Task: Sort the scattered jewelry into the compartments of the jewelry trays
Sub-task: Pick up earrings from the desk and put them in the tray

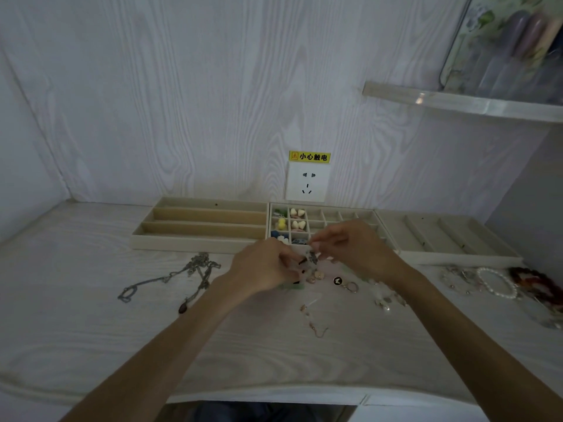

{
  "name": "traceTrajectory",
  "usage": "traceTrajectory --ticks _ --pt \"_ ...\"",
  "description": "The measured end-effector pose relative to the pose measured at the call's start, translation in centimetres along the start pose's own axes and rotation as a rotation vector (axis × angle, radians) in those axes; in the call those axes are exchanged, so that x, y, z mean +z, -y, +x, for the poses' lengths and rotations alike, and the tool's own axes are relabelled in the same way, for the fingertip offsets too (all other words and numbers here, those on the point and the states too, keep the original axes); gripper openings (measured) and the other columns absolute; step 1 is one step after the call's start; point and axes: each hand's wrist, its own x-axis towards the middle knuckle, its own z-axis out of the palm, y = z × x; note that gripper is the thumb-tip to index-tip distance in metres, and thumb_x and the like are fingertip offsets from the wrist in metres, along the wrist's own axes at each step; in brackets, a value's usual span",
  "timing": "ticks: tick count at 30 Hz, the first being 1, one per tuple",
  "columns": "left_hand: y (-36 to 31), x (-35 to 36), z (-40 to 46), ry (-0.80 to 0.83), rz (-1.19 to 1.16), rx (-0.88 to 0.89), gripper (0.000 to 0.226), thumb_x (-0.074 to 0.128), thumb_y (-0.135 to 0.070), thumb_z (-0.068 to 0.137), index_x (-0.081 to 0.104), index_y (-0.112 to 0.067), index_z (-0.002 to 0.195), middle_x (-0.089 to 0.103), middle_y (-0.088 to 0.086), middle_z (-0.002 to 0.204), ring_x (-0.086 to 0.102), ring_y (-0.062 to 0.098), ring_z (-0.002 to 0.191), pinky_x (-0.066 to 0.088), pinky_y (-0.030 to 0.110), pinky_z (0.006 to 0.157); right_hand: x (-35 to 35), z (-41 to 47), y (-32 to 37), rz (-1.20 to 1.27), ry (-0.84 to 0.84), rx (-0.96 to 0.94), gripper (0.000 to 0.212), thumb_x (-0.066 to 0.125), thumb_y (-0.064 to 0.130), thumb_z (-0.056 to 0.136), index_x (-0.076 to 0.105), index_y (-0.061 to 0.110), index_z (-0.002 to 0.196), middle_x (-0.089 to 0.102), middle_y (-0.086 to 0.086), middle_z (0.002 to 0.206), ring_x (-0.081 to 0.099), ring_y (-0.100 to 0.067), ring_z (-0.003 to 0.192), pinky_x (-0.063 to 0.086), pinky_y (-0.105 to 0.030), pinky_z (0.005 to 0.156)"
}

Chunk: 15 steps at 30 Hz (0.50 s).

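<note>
My left hand (pixel 265 266) and my right hand (pixel 350 248) meet just in front of the middle tray (pixel 376 217), both pinching a small dark-and-pale earring (pixel 310 258) between the fingertips. The middle tray has small square compartments; those at its left hold white, yellow, green and blue pieces (pixel 295 222). A beige tray with long slots (pixel 201 222) lies to its left, another slotted tray (pixel 451 236) to its right. Loose earrings (pixel 316 275), a black round charm (pixel 337 281) and a dangling earring (pixel 316 327) lie on the table below my hands.
Silver chain necklaces (pixel 189 272) sprawl at the left. White bead bracelets (pixel 496 283) and a red bead bracelet (pixel 536 284) lie at the right. A wall socket with a yellow warning label (pixel 307 181) is behind the trays. A clear shelf (pixel 457 102) juts out upper right.
</note>
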Motion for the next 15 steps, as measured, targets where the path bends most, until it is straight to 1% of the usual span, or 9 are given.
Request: traceTrajectory --ticks 2,5,7,9,12,15 --pt "0.2 -0.2 0.0 -0.007 -0.020 -0.002 0.044 0.071 -0.035 0.078 0.060 -0.032 0.121 0.062 -0.015 0.104 0.060 0.008 0.091 0.051 0.033 0.084 -0.6 0.0 0.4 0.096 0.036 0.023 0.010 0.068 0.017 0.084 0.071 0.025 0.088 0.072 0.007 0.080 0.068 -0.003 0.070 0.055 -0.017 0.065" --pt "0.4 -1.5 0.0 0.058 -0.149 0.037 0.056 0.072 -0.021 0.079 0.051 -0.030 0.130 0.055 -0.013 0.108 0.060 0.006 0.088 0.052 0.031 0.085 -1.3 0.2 1.0 0.203 0.095 0.016 0.014 0.068 0.011 0.083 0.071 0.024 0.088 0.073 0.008 0.082 0.068 -0.003 0.073 0.055 -0.016 0.065" --pt "0.6 -2.7 0.0 0.124 -0.270 0.090 0.056 0.068 -0.011 0.083 0.049 -0.029 0.132 0.055 -0.010 0.118 0.060 0.005 0.097 0.051 0.027 0.087 -1.5 0.4 1.2 0.249 0.102 0.019 0.014 0.067 0.009 0.083 0.071 0.018 0.093 0.073 0.004 0.085 0.068 -0.004 0.075 0.055 -0.017 0.067" --pt "0.5 -3.7 -0.1 0.159 -0.354 0.117 0.047 0.060 -0.015 0.090 0.049 -0.031 0.133 0.056 -0.012 0.125 0.058 0.002 0.106 0.049 0.020 0.081 -1.6 0.6 1.3 0.286 0.085 0.025 0.016 0.066 0.008 0.083 0.070 0.012 0.098 0.073 -0.002 0.089 0.069 -0.008 0.076 0.056 -0.018 0.069" --pt "0.0 -4.5 0.0 0.154 -0.473 0.053 0.030 0.051 -0.029 0.095 0.057 -0.035 0.124 0.063 -0.016 0.116 0.061 -0.005 0.101 0.045 0.018 0.073 -1.7 0.9 1.4 0.391 0.063 0.039 0.019 0.066 0.006 0.083 0.069 0.007 0.101 0.073 -0.007 0.090 0.070 -0.010 0.075 0.055 -0.017 0.070" --pt "-0.2 -5.2 0.7 0.126 -0.440 0.056 0.021 0.054 -0.031 0.093 0.061 -0.039 0.111 0.068 -0.017 0.099 0.062 -0.009 0.089 0.042 0.016 0.068 -1.9 1.6 1.4 0.449 0.012 0.045 0.021 0.067 0.010 0.082 0.070 0.006 0.103 0.073 -0.012 0.092 0.070 -0.015 0.079 0.055 -0.018 0.070"
